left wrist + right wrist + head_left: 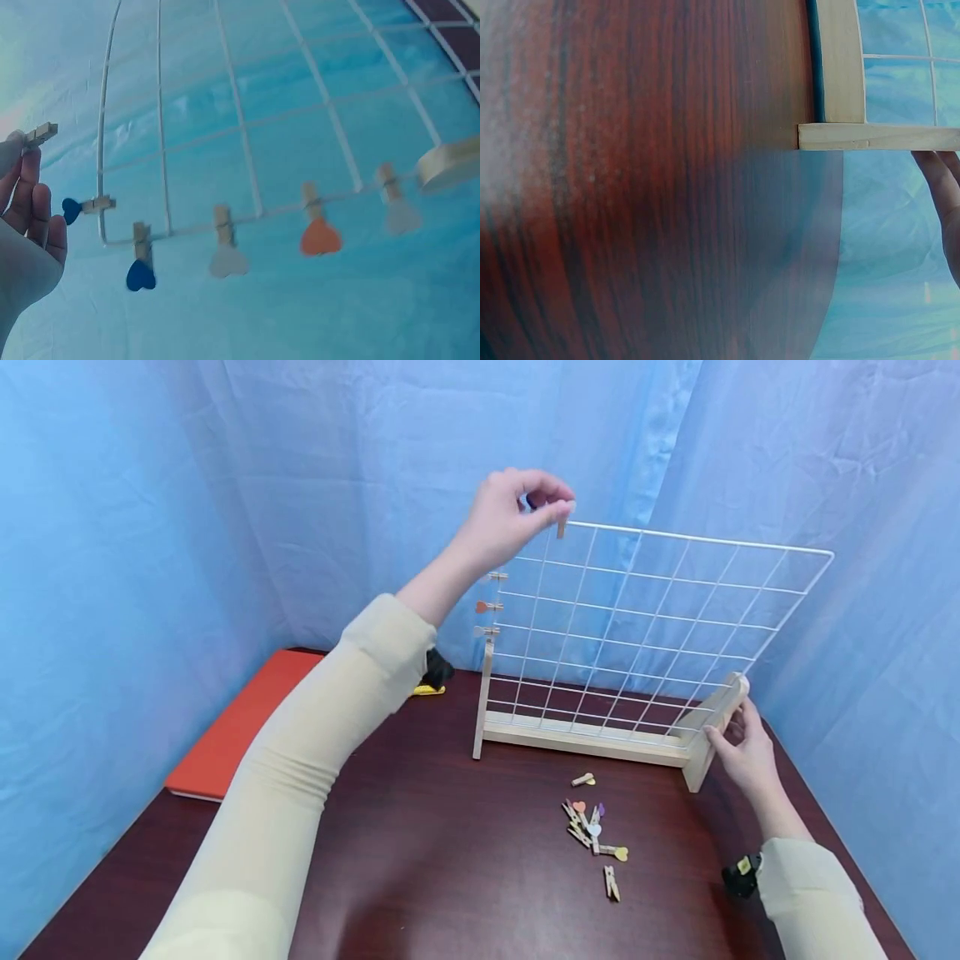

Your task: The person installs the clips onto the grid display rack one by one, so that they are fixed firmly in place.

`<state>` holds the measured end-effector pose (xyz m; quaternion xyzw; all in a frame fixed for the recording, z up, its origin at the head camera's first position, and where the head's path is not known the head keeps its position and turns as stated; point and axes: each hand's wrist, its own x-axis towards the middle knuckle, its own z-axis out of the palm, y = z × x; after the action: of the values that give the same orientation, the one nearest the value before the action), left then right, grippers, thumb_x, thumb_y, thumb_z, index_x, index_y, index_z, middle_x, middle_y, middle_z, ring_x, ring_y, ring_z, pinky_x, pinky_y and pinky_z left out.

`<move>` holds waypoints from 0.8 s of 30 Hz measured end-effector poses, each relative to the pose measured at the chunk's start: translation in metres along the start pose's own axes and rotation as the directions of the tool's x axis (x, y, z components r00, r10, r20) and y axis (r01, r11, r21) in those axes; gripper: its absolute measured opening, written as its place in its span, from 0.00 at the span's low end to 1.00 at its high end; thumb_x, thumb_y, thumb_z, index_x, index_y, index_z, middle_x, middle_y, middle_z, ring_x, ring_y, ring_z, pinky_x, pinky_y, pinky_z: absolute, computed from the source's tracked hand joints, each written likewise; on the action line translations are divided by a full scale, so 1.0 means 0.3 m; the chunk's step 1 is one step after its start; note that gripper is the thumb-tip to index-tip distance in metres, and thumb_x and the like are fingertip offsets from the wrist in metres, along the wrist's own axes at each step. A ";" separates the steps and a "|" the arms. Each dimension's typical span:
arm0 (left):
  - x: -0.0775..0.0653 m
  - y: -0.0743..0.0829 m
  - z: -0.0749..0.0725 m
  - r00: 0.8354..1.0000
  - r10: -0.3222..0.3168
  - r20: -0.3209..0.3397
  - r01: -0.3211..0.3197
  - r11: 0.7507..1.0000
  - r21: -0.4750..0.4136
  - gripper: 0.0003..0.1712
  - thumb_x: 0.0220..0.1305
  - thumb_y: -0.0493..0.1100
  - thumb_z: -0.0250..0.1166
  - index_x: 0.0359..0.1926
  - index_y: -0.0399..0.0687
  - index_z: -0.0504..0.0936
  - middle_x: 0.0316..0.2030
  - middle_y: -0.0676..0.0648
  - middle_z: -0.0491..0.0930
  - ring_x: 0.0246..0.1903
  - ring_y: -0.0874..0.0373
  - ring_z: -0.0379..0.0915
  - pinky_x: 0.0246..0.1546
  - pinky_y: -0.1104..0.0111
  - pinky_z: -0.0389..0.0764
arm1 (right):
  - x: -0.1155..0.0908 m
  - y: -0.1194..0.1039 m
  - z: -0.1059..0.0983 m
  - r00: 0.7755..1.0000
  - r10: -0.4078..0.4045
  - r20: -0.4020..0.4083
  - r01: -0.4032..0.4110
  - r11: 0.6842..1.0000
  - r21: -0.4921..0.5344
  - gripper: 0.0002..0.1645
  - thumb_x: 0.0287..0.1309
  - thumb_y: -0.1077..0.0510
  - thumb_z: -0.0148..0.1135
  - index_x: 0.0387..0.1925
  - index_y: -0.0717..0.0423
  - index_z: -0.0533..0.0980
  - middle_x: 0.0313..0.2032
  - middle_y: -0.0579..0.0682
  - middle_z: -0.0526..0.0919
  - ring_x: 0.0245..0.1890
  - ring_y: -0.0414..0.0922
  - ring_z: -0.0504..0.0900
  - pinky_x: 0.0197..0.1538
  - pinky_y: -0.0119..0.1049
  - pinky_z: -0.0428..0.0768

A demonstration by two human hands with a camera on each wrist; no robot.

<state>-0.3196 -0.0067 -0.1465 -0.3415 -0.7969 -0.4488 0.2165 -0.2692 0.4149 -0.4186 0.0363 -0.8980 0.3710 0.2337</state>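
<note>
My left hand [517, 514] pinches a small wooden clothespin [41, 135] between thumb and fingertips, at the top wire of the white grid panel [637, 574]. In the left wrist view the clothespin's tip points toward the wire, a short gap from it. Heart clothespins sit clipped along the grid's corner and left side: blue hearts [140, 275], white ones and an orange heart [321, 238]. At the other end my right hand [750, 756] holds the right side of the wooden stand [705, 743], thumb toward the front, other fingers partly hidden behind it.
Loose heart clothespins [595, 832] lie in a small pile on the dark wood table [450, 852], before the stand. A red flat box or book [240, 727] lies at the left, and a yellow object [428, 691] shows behind the left arm. Blue curtains [300, 485] surround the table.
</note>
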 end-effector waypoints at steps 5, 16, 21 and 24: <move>0.064 0.012 -0.017 1.000 -0.003 0.024 -0.001 0.987 0.160 0.12 0.57 0.51 0.58 0.39 0.55 0.81 0.36 0.57 0.77 0.41 0.64 0.62 0.44 0.78 0.60 | 0.005 -0.009 -0.004 1.000 -0.002 0.018 0.002 1.000 -0.014 0.42 0.57 0.55 0.55 0.67 0.34 0.45 0.58 0.66 0.65 0.51 0.37 0.70 0.39 0.11 0.66; 0.123 -0.006 0.026 0.998 -0.055 -0.015 0.057 0.974 0.217 0.10 0.55 0.51 0.60 0.35 0.57 0.84 0.33 0.59 0.80 0.36 0.64 0.61 0.44 0.81 0.58 | 0.004 -0.006 -0.005 1.000 0.005 -0.004 -0.005 1.000 -0.014 0.42 0.56 0.55 0.56 0.66 0.34 0.47 0.55 0.68 0.67 0.44 0.21 0.65 0.40 0.12 0.67; 0.128 -0.013 0.053 0.992 -0.109 -0.065 0.121 0.968 0.218 0.10 0.54 0.54 0.60 0.34 0.61 0.84 0.32 0.61 0.79 0.34 0.64 0.59 0.38 0.77 0.59 | 0.005 -0.003 -0.003 1.000 0.003 -0.025 -0.002 1.000 0.018 0.42 0.55 0.57 0.57 0.67 0.37 0.48 0.54 0.69 0.68 0.42 0.21 0.66 0.39 0.11 0.65; 0.125 -0.020 0.066 0.992 -0.112 -0.066 0.124 0.965 0.231 0.09 0.54 0.55 0.60 0.34 0.63 0.84 0.31 0.62 0.79 0.33 0.64 0.59 0.39 0.76 0.59 | 0.002 0.001 0.000 1.000 0.003 -0.025 -0.003 1.000 0.030 0.42 0.55 0.57 0.57 0.67 0.37 0.49 0.55 0.69 0.67 0.43 0.22 0.67 0.39 0.11 0.65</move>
<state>-0.3500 0.0213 -0.1355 -0.2537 -0.8573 -0.3724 0.2489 -0.2699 0.4150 -0.4185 0.0338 -0.8894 0.3853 0.2437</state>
